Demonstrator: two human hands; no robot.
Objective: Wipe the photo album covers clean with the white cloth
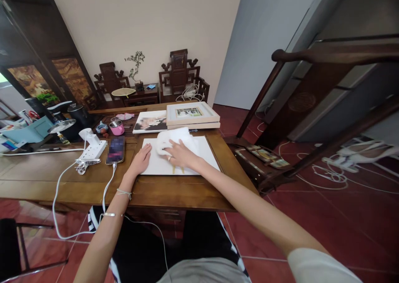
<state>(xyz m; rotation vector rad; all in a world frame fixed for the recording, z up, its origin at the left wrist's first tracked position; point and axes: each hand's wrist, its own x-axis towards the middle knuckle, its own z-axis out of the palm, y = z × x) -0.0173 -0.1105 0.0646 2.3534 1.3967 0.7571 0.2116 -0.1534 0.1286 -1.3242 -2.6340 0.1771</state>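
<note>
A flat white panel (204, 152) lies on the wooden table, with small yellowish marks showing below my right hand. My left hand (141, 159) rests on the panel's left edge, its fingers stretched out and holding nothing. On the panel, my right hand (181, 153) presses down on a folded white cloth (182, 135), fingers spread over it and a ring on one finger. The cloth hides the upper middle of the panel.
Behind the panel lie stacked framed pictures (193, 111) and a photo print (151, 121). To the left are a phone (115, 150) on a cable, a power strip (93, 151), a pink cup (116, 128) and a blue organizer (29, 129). A wooden chair (264, 146) stands right.
</note>
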